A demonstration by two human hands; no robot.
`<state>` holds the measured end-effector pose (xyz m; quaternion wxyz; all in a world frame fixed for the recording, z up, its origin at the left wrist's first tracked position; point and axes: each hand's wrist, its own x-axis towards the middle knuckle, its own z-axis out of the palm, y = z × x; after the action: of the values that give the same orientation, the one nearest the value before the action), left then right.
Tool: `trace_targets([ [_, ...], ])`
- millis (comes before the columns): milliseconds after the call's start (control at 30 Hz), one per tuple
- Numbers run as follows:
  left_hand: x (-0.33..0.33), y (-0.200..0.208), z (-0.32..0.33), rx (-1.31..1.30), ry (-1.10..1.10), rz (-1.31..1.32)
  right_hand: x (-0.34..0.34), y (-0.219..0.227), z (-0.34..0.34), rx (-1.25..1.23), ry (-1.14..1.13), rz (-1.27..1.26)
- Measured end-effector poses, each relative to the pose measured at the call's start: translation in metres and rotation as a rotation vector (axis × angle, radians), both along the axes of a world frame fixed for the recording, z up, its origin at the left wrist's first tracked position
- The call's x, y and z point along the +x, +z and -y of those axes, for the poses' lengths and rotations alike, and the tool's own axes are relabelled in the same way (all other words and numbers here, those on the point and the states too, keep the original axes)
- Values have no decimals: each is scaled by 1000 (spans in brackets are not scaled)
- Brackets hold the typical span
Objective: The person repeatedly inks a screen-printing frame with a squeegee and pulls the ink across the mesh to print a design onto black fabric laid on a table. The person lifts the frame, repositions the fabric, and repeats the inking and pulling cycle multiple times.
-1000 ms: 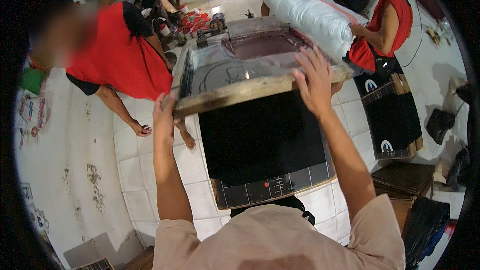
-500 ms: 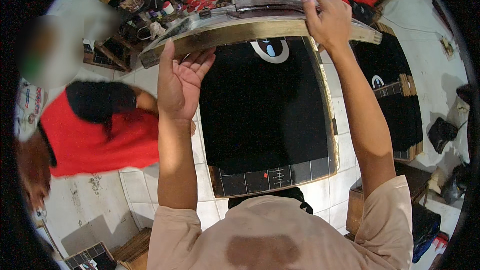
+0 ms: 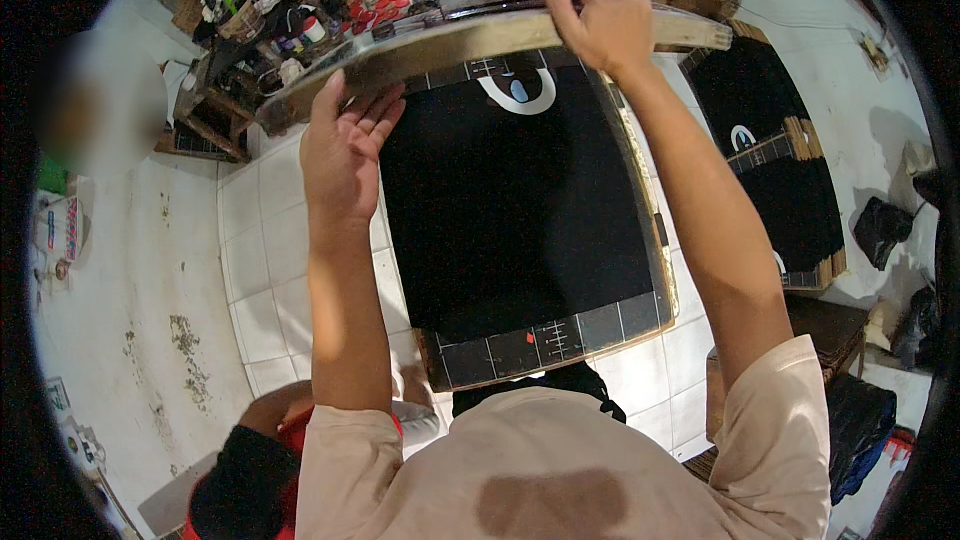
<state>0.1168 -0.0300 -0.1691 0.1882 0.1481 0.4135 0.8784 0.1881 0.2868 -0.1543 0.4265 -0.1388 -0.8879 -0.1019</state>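
One wooden frame (image 3: 470,40), near edge raised: the person's right hand (image 3: 612,28) grips it from above, left hand (image 3: 345,160) open-palmed beneath, contact unclear. A second ago the frame hid the far end of the black cloth (image 3: 510,210), flat on its board (image 3: 480,365); now a white-and-blue print (image 3: 545,95) shows there, suggesting that area is clear of the frame.

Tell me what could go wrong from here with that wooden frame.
The left hand has open fingers at the edge of the wooden frame; if it tipped, they might get pinched.
The white-and-blue print lies close to that edge, so a slip could scuff it; whether it is wet, I cannot tell.
A co-worker appears near the person's left sleeve; a bump might jog the frame.
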Motion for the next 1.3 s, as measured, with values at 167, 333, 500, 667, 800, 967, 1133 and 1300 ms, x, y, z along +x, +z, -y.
trace_targets([
  [167, -11, -51, 4, -352, 165, -333, -25, 33, -9, -73, 102, 10],
  [333, 66, -185, 55, -1112, 133, -391, -42, 71, -4, -48, 237, -166],
  [500, 260, -294, 104, -1756, 73, -518, -55, 91, -13, -87, 228, -156],
  [667, 376, -331, 107, -1840, 71, -258, -70, 100, -23, -169, 280, -171],
  [800, 366, -339, 91, -1891, 205, -195, -75, 107, -25, -203, 271, -163],
  [967, 320, -335, 63, -1872, 229, -38, -72, 110, -22, -259, 295, -105],
  [1133, 297, -328, 47, -1972, 0, 198, -70, 108, -21, -292, 308, -107],
  [1300, 296, -326, 46, -1922, -9, 210, -68, 107, -21, -277, 235, -44],
])
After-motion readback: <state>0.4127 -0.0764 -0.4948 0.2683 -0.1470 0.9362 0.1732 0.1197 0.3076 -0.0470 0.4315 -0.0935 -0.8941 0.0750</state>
